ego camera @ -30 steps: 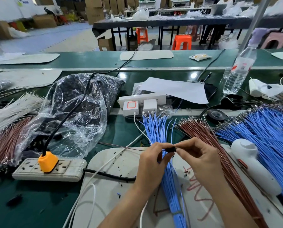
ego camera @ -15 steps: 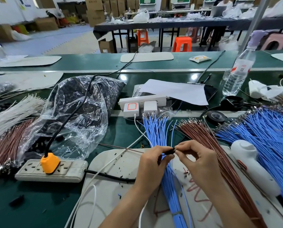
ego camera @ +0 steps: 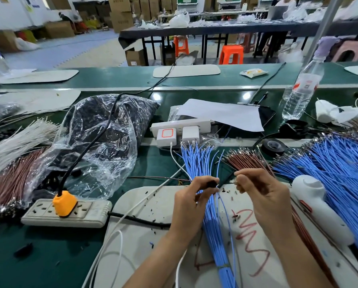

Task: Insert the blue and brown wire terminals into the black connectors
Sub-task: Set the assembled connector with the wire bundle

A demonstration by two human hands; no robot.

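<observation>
Gap: right hand (ego camera: 259, 190) is backing toward 3 o'clock, pinching terminal (ego camera: 234, 180).
Left hand (ego camera: 191, 197): pinching black connector (ego camera: 212, 184).
Risk: terminal entering crooked, bending.

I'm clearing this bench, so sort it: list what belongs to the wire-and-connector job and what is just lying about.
Job: black connector in the left hand; wire end pinched by the right hand; blue wires; brown wires; bag of black parts.
Lying about: water bottle; power strip; tape roll; sheet of paper; white handheld tool.
</observation>
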